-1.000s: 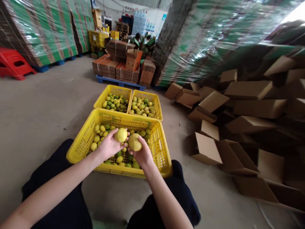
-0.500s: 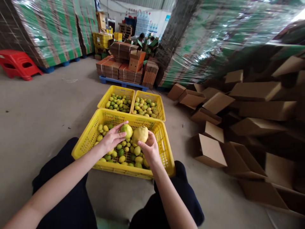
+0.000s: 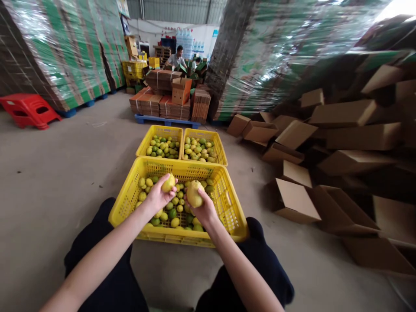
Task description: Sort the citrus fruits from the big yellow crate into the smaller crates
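My left hand [image 3: 161, 194] is closed around a yellow lemon [image 3: 168, 183], held above the large yellow crate [image 3: 234, 221]. A bigger, pale yellow lemon [image 3: 195, 194] sits in my right hand [image 3: 205, 209], the fingers wrapped round its side and underside. The two fruits are apart, with a small gap between them. Below my hands, loose yellow and green lemons [image 3: 174, 222] lie in the crate, and part of its mesh floor shows among them. The crate stands in front of my knees.
Two smaller yellow crates [image 3: 182, 145] of lemons adjoin the far side. Behind them, flattened cartons [image 3: 175, 110] are stacked on a blue pallet [image 3: 167, 121]. Open cardboard boxes [image 3: 297, 201] heap up at right; a red stool [image 3: 30, 110] stands left. A person [image 3: 177, 58] is in the background.
My hands have drawn apart, each still holding its lemon. The left fingers have closed further round their fruit, and the right-hand lemon is turned. The camera view has shifted slightly.
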Action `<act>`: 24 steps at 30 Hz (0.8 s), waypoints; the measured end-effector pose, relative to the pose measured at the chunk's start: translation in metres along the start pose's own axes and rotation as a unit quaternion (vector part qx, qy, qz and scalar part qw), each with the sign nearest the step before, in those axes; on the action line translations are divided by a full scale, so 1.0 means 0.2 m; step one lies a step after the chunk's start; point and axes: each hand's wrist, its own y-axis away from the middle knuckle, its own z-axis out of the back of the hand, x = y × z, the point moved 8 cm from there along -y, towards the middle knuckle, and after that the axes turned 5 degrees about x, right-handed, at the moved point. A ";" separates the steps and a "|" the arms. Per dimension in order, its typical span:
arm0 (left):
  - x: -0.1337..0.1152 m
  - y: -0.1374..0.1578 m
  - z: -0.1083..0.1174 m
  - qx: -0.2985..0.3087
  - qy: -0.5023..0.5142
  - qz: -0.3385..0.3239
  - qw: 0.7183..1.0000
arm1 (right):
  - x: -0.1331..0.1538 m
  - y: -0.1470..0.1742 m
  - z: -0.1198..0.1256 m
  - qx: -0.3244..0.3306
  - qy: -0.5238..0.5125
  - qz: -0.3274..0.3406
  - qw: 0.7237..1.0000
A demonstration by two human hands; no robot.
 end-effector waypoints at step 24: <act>0.01 -0.02 0.02 -0.015 -0.060 0.050 0.997 | 0.09 0.08 -0.10 0.044 -0.012 -0.028 0.999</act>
